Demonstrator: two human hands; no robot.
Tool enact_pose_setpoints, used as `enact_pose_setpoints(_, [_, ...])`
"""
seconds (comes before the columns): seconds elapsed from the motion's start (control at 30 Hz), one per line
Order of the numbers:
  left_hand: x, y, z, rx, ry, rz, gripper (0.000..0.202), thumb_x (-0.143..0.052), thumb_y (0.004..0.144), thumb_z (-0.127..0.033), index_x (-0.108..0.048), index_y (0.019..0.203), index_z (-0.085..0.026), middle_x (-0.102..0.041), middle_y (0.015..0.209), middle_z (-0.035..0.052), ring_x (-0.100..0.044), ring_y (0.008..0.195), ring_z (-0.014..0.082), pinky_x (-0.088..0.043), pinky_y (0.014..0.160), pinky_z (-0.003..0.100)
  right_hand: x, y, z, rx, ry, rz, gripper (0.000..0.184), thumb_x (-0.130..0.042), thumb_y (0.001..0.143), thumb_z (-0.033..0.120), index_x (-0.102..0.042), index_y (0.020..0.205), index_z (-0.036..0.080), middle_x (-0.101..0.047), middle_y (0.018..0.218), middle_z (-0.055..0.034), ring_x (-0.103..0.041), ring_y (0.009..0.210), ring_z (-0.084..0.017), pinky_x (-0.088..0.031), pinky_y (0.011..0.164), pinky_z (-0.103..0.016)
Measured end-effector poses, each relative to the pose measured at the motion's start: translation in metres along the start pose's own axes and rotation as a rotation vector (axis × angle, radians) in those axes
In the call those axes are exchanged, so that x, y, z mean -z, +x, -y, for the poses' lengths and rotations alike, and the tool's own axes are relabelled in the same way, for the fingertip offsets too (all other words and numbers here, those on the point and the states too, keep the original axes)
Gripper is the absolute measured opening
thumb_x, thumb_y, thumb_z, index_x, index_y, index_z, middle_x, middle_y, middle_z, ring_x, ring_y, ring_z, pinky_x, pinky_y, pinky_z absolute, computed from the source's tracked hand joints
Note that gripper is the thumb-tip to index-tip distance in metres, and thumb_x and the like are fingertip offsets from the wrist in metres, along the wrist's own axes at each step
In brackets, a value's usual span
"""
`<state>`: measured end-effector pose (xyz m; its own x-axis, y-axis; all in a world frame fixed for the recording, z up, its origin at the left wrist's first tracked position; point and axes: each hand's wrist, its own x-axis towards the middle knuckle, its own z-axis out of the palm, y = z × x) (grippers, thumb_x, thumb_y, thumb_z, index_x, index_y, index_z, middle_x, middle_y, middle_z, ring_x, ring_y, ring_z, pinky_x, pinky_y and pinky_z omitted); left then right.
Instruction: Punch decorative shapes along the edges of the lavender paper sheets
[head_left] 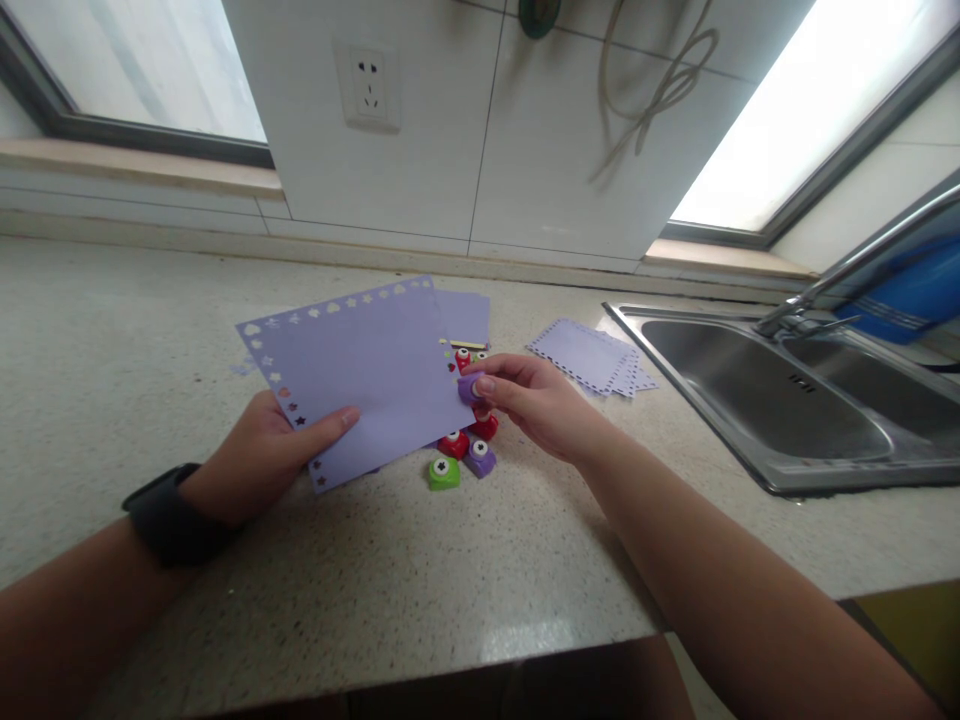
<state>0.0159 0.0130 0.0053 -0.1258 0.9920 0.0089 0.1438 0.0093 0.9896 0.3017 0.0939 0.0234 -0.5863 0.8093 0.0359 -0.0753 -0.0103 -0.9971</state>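
Observation:
My left hand (274, 455) grips the lower left corner of a lilac paper sheet (367, 370), thumb on top. Small shapes are punched along the sheet's top and left edges. My right hand (532, 400) pinches a small purple craft punch (469, 387) at the sheet's right edge. Below it on the counter lie more little punches: a green punch (444, 472), another purple punch (481, 457) and a red punch (454, 443). A black watch sits on my left wrist.
A stack of punched lilac sheets (592, 355) lies to the right, near a steel sink (780, 400) with a tap (847, 270). More lilac paper (466, 315) lies behind the held sheet. A wall socket (367, 85) and a cord hang on the tiled wall.

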Motion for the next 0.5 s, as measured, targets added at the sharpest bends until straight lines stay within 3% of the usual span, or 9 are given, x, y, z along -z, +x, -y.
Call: enact_pose_setpoints(0.5, [-0.0009,-0.0013,-0.0007,-0.01,0.02,0.008,0.035,-0.085,0.082,-0.042,-0.08,0.115,-0.029,-0.082,0.122,0.0033,-0.075,0.117,0.0314,-0.058,0.108,0.046,0.0004,0.0008,-0.0049,-0.029,0.004,-0.016,0.029,-0.085,0.085,0.041,-0.078,0.101,0.018,-0.071,0.085,-0.0029,-0.061,0.071,-0.012,-0.05,0.064,-0.027])
